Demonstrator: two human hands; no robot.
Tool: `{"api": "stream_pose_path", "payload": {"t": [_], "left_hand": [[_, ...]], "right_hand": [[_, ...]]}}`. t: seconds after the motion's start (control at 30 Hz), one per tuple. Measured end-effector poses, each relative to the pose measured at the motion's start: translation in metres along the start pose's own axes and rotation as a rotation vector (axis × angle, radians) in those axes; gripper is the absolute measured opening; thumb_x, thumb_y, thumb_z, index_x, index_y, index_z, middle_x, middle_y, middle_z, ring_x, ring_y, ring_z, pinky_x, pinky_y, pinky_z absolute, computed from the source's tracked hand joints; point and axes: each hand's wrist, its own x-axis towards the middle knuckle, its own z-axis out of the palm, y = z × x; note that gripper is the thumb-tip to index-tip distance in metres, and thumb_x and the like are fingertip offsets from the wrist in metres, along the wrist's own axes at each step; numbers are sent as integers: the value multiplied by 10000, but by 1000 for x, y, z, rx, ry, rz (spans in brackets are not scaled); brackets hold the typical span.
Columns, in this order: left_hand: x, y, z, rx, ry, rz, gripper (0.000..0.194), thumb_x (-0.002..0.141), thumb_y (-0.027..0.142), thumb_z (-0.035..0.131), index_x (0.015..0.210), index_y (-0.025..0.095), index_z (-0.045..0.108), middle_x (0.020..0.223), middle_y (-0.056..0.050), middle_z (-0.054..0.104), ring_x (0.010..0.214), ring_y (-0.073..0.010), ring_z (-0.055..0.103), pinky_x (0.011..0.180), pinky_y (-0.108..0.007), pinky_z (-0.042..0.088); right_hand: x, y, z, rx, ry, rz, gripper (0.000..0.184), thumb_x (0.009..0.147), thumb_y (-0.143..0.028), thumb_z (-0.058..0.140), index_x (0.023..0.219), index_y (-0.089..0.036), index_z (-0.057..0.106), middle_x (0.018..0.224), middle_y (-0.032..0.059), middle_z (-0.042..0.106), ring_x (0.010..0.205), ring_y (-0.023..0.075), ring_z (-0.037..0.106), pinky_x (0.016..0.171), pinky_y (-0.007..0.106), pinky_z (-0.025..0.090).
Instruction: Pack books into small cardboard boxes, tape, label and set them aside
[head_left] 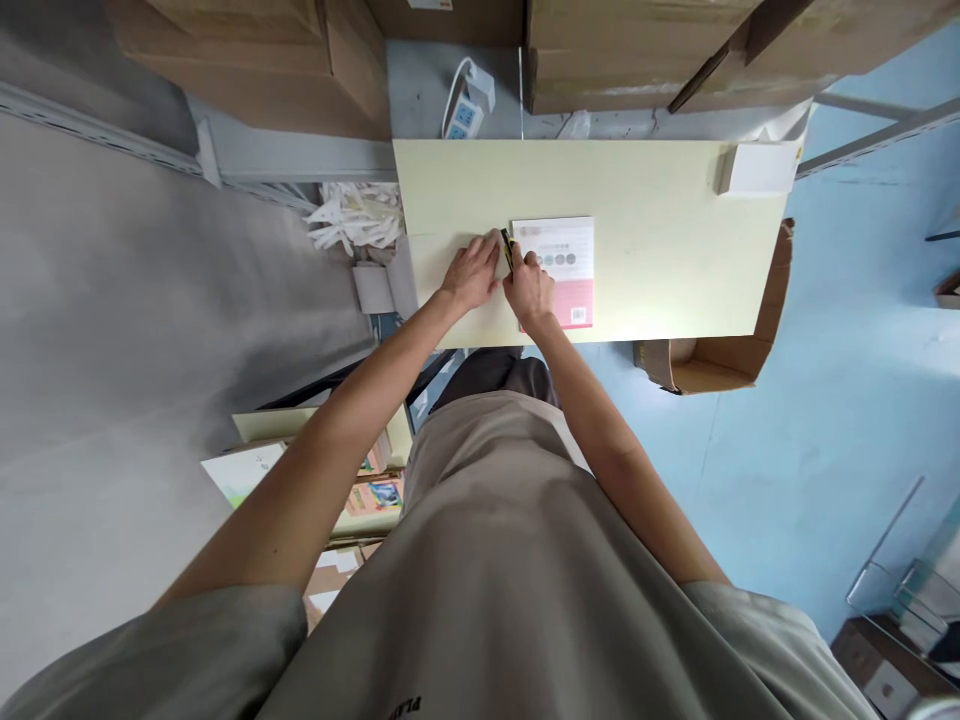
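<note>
In my right hand [530, 290] is a black and yellow utility knife [507, 246], its front end pointing away from me. That hand lies over the left edge of a book [571, 292] with a white and pink cover and a barcode. Just left of the knife, my left hand [472, 272] rests on the tabletop with its fingers stretched out, the fingertips close to the knife. Whether something thin lies beneath the left fingers I cannot tell. Both hands are over a pale yellow table [667, 250].
A white box [759, 168] sits at the table's far right corner. Behind the table are cardboard boxes [637, 55] and a power strip [463, 118]. White paper scraps [360, 215] are heaped at the left. An open carton [720, 362] stands below the right end.
</note>
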Motion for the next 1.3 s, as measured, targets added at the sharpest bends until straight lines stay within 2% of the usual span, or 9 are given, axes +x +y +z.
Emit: {"api": "stream_pose_path", "payload": {"t": [0.2,0.33,0.63,0.77,0.83,1.0,1.17,1.23,1.3], "left_hand": [[1,-2,-1,-3,-15,-9,864,1142,496,662,1869,120,387,1992,-248,272,1835,-453,292,1478,-657,338],[1,-3,-2,-34,7,32,880,1142,504,663,1875,119,367,1984,-248,296,1828,-442,299,1484,-657,321],[7,-6,5,-39,-24,15,1029,1116,534,734,1925,123,248,1995,-268,233,1830,-487,259,1474,-710,304],[9,-8,7,-38,-27,10,1022,1121,528,723,1921,101,252,1999,-272,215,1819,-507,265,1481,-744,266],[10,-8,8,-32,-33,-6,1012,1124,521,719,1920,99,259,2004,-265,206,1812,-514,278,1486,-739,258],[7,-3,7,-12,-50,-43,913,1139,367,628,1929,106,249,2028,-212,176,1815,-490,296,1487,-703,306],[-7,12,-4,23,-62,-63,935,1076,202,590,1923,49,228,2030,-228,133,1818,-480,327,1461,-643,397],[-12,20,-12,37,-86,-84,912,1064,159,574,1913,45,262,2031,-227,104,1792,-483,404,1421,-604,469],[-14,29,-22,25,-124,-97,875,1047,143,608,1881,52,356,2018,-243,153,1735,-458,521,1396,-543,510]], "right_hand": [[-19,-7,-6,-44,-25,9,642,1219,-196,488,1857,-140,439,1596,279,701,1308,350,833,1115,465,676],[-38,-5,-7,-67,-38,-12,628,1179,-129,466,1806,-118,492,1565,279,725,1337,353,821,1136,476,668],[-112,8,-6,-187,-204,-11,684,1134,-47,430,1812,-117,500,1578,300,717,1343,354,830,1107,459,665],[-138,7,-20,-247,-384,-53,496,1110,-33,499,1521,-103,768,1455,280,805,1393,362,808,1112,431,654],[-144,5,-29,-257,-424,-65,435,1082,-23,550,1408,-119,822,1429,267,829,1378,362,811,1092,420,652],[-145,3,-53,-215,-365,-29,428,1061,-53,594,1424,-120,811,1425,255,842,1331,376,826,1053,422,650],[-139,16,-90,-106,-181,48,492,1095,-164,587,1566,-148,728,1422,216,839,1318,387,826,1051,437,653],[-136,23,-111,-45,-100,59,522,1100,-209,597,1610,-180,703,1413,198,842,1288,387,830,1042,447,657],[-131,30,-133,14,-3,52,586,1086,-241,624,1670,-203,661,1431,196,837,1276,396,827,1049,469,658]]}}
